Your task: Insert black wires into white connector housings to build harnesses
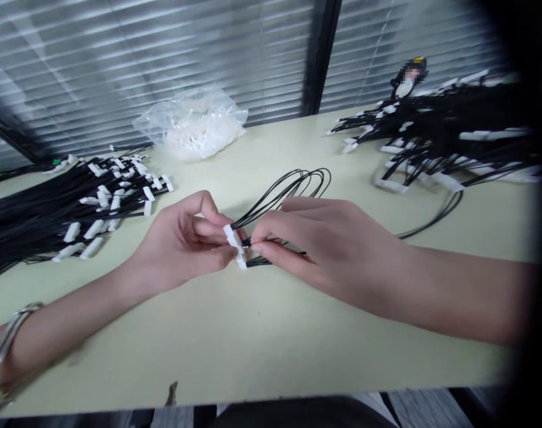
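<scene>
Between the thumb and fingers of my left hand (188,241) is a white plastic connector (236,245), held tilted above the table. Several thin black wires (277,189) run from its right side, and some bend upward into loops. My right hand (320,244) pinches one or more of these wires close to the connector, thumb and forefinger pressed together. The wires pass under my right hand and come out past its far side, toward the right. Where exactly the pinched wire meets the connector is partly covered by my fingertips.
On the left lies a pile of black cables (43,199) with white connectors at their ends. A clear plastic bag (199,125) of small white parts sits at the back. More black cables (467,125) are heaped at the back right of the pale table (253,345). Window blinds rise behind.
</scene>
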The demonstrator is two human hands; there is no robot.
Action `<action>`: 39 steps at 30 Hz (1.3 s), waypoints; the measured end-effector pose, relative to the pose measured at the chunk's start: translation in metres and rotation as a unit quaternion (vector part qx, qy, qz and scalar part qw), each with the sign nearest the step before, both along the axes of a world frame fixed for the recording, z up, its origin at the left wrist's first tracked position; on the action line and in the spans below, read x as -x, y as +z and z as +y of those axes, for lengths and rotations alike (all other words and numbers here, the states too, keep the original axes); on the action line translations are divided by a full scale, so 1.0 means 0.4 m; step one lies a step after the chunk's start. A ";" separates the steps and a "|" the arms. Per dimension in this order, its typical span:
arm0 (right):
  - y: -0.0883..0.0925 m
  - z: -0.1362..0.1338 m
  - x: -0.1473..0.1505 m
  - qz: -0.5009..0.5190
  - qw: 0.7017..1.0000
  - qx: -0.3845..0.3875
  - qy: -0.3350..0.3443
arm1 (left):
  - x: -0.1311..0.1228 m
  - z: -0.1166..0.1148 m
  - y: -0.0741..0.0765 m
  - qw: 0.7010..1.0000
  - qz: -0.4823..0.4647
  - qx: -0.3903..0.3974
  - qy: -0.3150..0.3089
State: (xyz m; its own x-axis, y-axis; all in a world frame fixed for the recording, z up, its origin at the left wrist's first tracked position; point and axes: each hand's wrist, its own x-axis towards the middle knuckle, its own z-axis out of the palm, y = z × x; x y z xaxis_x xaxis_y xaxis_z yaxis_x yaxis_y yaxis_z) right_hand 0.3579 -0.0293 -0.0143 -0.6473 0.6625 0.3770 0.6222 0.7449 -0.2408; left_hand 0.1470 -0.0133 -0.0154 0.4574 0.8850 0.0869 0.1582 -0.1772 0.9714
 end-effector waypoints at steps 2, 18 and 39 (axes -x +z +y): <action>0.002 0.000 0.001 -0.001 1.000 0.010 -0.003 | -0.001 -0.002 0.001 1.000 0.001 -0.001 0.005; 0.004 -0.004 0.015 -0.003 0.998 0.065 -0.022 | -0.006 -0.010 0.004 1.000 0.012 -0.008 0.026; 0.008 0.088 -0.041 -0.079 0.982 -0.154 -0.076 | 0.003 -0.006 -0.002 1.000 -0.007 0.008 0.008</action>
